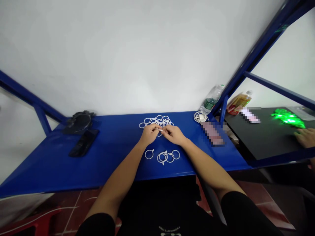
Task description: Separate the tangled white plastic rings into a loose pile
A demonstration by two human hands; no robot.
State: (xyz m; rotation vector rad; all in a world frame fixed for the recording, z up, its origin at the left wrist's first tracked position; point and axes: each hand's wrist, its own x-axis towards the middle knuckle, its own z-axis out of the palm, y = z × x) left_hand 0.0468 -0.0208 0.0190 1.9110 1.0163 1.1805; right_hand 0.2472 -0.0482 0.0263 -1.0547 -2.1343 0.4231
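Observation:
My left hand (150, 133) and my right hand (173, 134) meet over the middle of the blue table, fingers closed in a pinch. Between the fingertips is a white ring (160, 130), seen nearly edge-on and partly hidden by the fingers. Just beyond both hands lies a loose heap of white rings (147, 120), each with a small tab, like curtain rings. Closer to my body a single ring (149, 154) lies apart on the left. Beside it, several overlapping rings (169, 157) rest below my right hand.
At the left of the blue table (118, 144) lie a black plastic bag (80, 122) and a dark flat case (84, 143). On the right are a water bottle (212, 100), a coiled white cable (201, 117) and a blurred flat object (213, 133). Another person's hand (306, 137) rests on the neighbouring black table.

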